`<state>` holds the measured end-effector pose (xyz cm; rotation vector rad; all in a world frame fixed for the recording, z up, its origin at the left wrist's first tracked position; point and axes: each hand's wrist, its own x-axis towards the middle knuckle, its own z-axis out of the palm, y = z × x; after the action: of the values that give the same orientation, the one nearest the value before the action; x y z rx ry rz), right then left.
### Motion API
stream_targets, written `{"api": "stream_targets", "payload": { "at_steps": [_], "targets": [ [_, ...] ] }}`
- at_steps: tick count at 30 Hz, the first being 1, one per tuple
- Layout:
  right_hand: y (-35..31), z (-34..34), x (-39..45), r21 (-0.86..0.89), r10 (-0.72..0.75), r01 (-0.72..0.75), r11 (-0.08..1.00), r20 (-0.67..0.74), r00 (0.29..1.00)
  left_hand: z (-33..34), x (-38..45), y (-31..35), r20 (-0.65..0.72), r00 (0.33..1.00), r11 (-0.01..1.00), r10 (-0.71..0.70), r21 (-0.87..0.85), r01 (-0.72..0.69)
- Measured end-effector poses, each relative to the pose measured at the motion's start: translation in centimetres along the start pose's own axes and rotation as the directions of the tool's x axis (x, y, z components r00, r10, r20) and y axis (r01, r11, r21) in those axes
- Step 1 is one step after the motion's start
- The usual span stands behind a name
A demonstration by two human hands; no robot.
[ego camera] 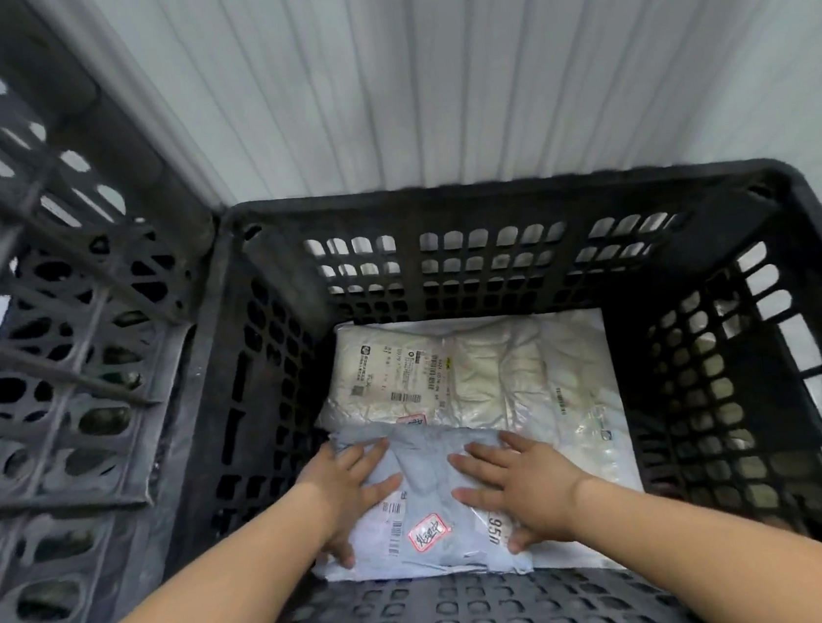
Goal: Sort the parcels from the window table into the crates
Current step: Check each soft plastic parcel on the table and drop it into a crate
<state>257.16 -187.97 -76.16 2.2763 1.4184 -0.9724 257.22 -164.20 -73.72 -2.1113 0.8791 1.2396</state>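
I look down into a black perforated crate (499,201). A pale grey-blue soft parcel (419,469) with a red-edged sticker lies at its near side. My left hand (349,482) rests flat on the parcel's left part, fingers spread. Over on the parcel's right part, my right hand (518,486) presses down with straight fingers. Beneath and behind it lies a cream-white wrapped parcel (462,372) with printed labels. A clear plastic mailer (593,423) lies along the crate's right side.
A second black lattice crate (60,351) stands tilted at the left, close against the first. A white ribbed wall panel (422,69) rises right behind both crates. The crate's near wall (458,613) sits under my forearms.
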Motion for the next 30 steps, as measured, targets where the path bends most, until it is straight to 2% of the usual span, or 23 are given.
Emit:
{"api": "stream_targets", "payload": {
  "at_steps": [5, 9, 12, 16, 18, 20, 23, 26, 30],
  "targets": [
    [0.1, -0.7, -1.0, 0.038, -0.055, 0.056, 0.998, -0.028, 0.998, -0.2, -0.7, 0.5, -0.011, 0.999, 0.987, 0.049, 0.152, -0.047],
    [0.9, 0.0, -2.9, 0.049, -0.175, 0.176, 0.983, -0.034, 0.984, 0.8, -1.2, 1.4, 0.133, 0.977, 0.959, 0.165, 0.209, -0.190],
    [0.8, 0.3, -3.2, 0.027, -0.186, 0.186, 0.982, 0.021, 0.982, 0.7, -1.2, 1.6, 0.226, 0.963, 0.961, 0.146, 0.199, -0.192],
    [0.3, -0.2, -2.1, -0.003, -0.149, 0.149, 0.989, 0.057, 0.987, -0.4, -0.7, 1.9, 0.254, 0.962, 0.969, 0.105, 0.190, -0.156],
    [0.0, -0.8, -2.2, -0.052, -0.124, 0.129, 0.990, 0.095, 0.988, -0.8, -1.5, 1.9, 0.222, 0.972, 0.985, 0.081, 0.128, -0.112],
    [-0.5, -1.7, -2.9, -0.080, -0.071, 0.081, 0.994, 0.116, 0.991, -1.4, -3.5, 1.6, 0.131, 0.991, 0.999, 0.020, 0.027, -0.024],
    [-1.3, -4.5, -5.1, -0.055, 0.069, -0.064, 0.996, 0.095, 0.993, -3.4, -8.6, 1.5, -0.004, 0.994, 0.986, -0.109, -0.128, 0.108],
    [-2.0, -9.1, -8.9, -0.032, 0.207, -0.205, 0.978, 0.101, 0.973, -6.1, -15.1, 1.8, -0.100, 0.981, 0.972, -0.169, -0.185, 0.148],
    [-3.4, -17.7, -15.1, -0.061, 0.242, -0.237, 0.970, 0.115, 0.963, -10.3, -25.2, 1.0, -0.162, 0.964, 0.958, -0.210, -0.230, 0.170]
  ]
}}
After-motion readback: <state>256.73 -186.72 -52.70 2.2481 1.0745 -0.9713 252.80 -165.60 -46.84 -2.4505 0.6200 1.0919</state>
